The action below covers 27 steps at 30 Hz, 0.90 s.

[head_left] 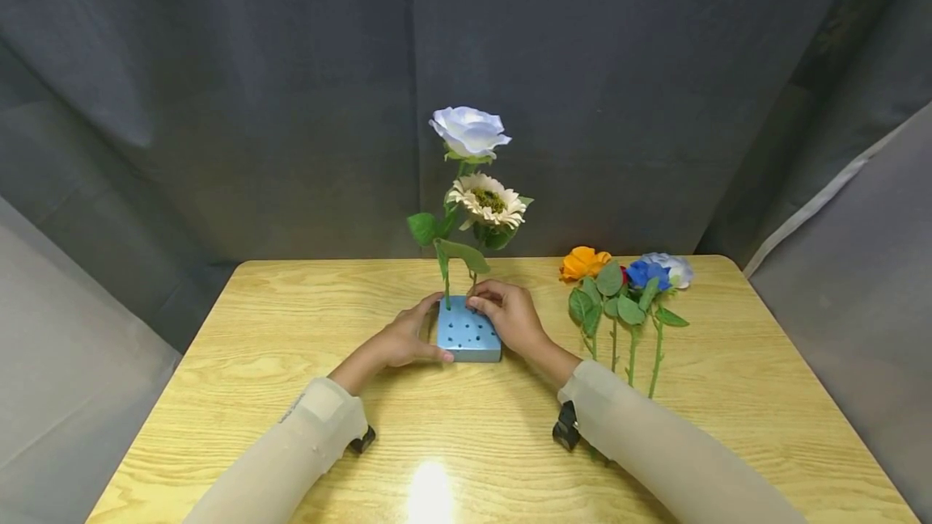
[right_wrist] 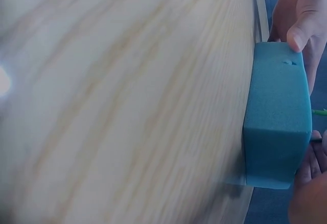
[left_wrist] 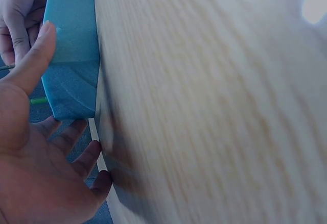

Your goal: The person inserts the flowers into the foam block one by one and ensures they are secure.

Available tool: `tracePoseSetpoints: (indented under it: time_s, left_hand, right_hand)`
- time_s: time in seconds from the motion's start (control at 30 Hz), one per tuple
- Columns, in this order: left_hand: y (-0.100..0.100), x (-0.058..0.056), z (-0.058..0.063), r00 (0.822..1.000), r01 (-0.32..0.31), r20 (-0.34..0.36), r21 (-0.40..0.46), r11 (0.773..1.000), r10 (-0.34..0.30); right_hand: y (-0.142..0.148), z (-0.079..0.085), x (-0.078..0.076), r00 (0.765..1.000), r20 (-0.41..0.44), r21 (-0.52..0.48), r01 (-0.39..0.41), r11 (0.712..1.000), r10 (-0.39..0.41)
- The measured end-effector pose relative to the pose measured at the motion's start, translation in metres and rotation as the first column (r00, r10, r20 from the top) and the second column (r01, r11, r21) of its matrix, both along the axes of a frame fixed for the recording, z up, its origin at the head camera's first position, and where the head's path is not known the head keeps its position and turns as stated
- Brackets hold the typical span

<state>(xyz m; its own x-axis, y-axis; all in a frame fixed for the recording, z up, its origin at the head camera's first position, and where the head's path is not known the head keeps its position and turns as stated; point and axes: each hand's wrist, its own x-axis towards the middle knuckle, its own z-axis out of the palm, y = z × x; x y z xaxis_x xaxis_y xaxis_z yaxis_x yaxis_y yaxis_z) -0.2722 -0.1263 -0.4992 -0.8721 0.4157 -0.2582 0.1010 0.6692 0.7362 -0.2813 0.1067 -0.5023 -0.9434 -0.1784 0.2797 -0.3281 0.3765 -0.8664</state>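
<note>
A light blue foam block (head_left: 476,355) with several holes in its top sits on the table. My left hand (head_left: 404,338) holds its left side, thumb at the front corner and fingers round the back; the left wrist view shows the thumb against the block (left_wrist: 74,40). A white artificial rose (head_left: 469,133) stands upright in the block's back left. Right of it, and lower, is a cream daisy-like flower (head_left: 488,202). My right hand (head_left: 513,315) pinches that flower's stem low down, close over the block's top. The stem's lower end is hidden by the fingers.
On the right of the wooden table (head_left: 291,306) lie several artificial flowers, among them an orange one (head_left: 585,263), a blue one (head_left: 646,274) and a pale one (head_left: 673,270). Their stems point toward the right forearm. A dark curtain (head_left: 291,103) hangs behind the table's back edge.
</note>
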Motion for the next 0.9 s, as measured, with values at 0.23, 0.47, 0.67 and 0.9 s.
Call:
tracePoseSetpoints:
  time_s: [0.23, 0.47, 0.67, 0.9]
  left_hand:
    - [-0.002, 0.000, 0.000, 1.000, 0.003, 0.010, 0.008, 1.000, -0.003]
    - [-0.002, 0.000, 0.001, 1.000, 0.006, 0.012, 0.015, 1.000, -0.006]
    - [-0.002, 0.001, 0.001, 1.000, 0.008, 0.001, 0.009, 1.000, -0.008]
    - [-0.003, 0.000, 0.001, 1.000, 0.007, 0.005, 0.022, 1.000, -0.007]
  right_hand:
    - [-0.001, 0.003, 0.002, 0.999, 0.039, -0.032, -0.007, 0.999, 0.008]
    - [-0.001, 0.006, 0.005, 0.995, 0.094, -0.093, -0.008, 0.996, 0.017]
    - [0.007, 0.008, 0.008, 0.989, 0.147, -0.123, 0.006, 0.992, 0.012]
    - [0.017, 0.010, 0.012, 0.984, 0.177, -0.144, 0.007, 0.990, 0.019]
